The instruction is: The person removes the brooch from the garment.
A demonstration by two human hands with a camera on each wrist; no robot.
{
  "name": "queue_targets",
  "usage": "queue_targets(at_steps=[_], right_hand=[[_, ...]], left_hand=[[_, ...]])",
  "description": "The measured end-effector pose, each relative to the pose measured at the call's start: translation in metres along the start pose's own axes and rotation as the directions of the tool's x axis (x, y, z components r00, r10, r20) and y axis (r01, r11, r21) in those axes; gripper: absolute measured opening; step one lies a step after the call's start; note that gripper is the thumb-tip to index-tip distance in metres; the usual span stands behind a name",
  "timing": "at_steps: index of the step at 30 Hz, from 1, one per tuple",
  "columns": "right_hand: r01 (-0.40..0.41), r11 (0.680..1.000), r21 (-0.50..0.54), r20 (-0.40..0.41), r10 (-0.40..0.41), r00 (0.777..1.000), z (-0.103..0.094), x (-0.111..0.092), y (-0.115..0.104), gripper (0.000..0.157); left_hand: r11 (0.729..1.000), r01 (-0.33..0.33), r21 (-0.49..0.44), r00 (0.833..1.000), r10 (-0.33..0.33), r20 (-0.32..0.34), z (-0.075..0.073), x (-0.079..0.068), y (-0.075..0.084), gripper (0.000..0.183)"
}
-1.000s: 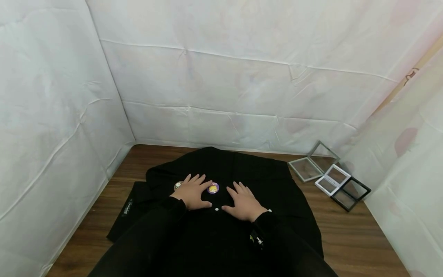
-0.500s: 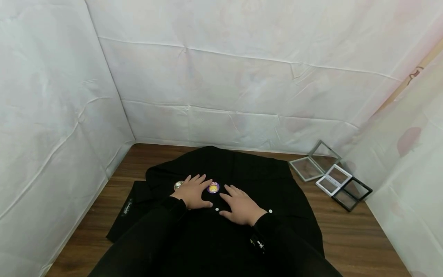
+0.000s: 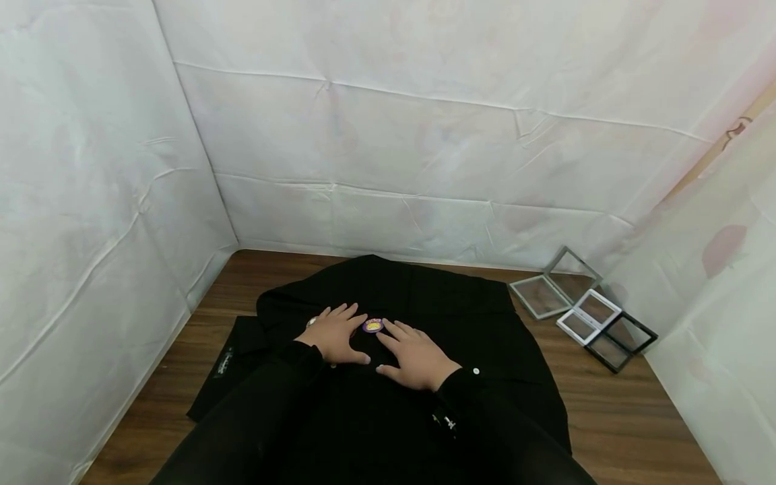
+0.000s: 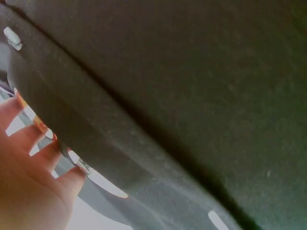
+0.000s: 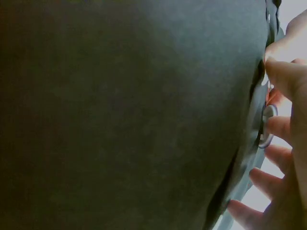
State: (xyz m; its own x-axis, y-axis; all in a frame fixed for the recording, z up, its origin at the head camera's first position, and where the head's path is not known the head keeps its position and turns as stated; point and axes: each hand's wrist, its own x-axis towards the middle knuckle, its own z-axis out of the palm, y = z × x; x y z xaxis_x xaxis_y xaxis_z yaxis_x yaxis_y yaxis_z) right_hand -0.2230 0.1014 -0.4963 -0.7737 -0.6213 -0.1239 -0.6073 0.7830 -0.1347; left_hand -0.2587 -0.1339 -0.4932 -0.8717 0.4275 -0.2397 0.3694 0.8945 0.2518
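A black button-up garment (image 3: pixel 461 296) lies spread on the wooden table. On it is a round purple badge (image 3: pixel 372 325) with a yellow figure, looking slightly tilted. My left hand (image 3: pixel 332 335) rests flat on the cloth left of this badge, fingers spread. It partly covers a second round badge (image 3: pixel 312 322). From the right, my right hand (image 3: pixel 418 357) lies on the cloth with fingers extended, fingertips at the purple badge's right edge. In the right wrist view a finger meets a badge's rim (image 5: pixel 268 125). A white button (image 3: pixel 475 371) shows beside the right cuff.
To the right stand several opened square compact-like cases: a grey-green one (image 3: pixel 539 296), a white one (image 3: pixel 578 326) and a black one (image 3: pixel 609 351). A folded black piece with a pale label (image 3: pixel 224 362) lies at left. White cloth walls (image 3: pixel 388 135) enclose the wooden table (image 3: pixel 618 417).
My right hand has moved left, up to the purple badge, which now looks more tilted. The button between the thumbs is no longer visible. My left hand stays nearly in place.
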Motion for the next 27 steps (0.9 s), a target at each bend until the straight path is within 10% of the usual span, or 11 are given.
queue_targets(at_steps=[14,21,27], right_hand=[[-0.027,0.996,0.085,-0.056,0.031,0.998,0.005,0.013,0.01,0.079],[-0.017,0.987,0.161,-0.089,0.032,0.996,0.004,0.017,0.012,0.08],[-0.032,0.985,0.168,-0.083,0.047,0.995,0.003,0.019,0.012,0.079]], left_hand=[[0.997,-0.073,0.016,0.995,0.074,-0.069,0.009,0.003,-0.008,0.11],[0.976,-0.211,0.054,0.956,0.217,-0.195,0.013,0.004,-0.011,0.096],[0.976,-0.196,0.097,0.949,0.213,-0.233,0.014,0.004,-0.011,0.081]])
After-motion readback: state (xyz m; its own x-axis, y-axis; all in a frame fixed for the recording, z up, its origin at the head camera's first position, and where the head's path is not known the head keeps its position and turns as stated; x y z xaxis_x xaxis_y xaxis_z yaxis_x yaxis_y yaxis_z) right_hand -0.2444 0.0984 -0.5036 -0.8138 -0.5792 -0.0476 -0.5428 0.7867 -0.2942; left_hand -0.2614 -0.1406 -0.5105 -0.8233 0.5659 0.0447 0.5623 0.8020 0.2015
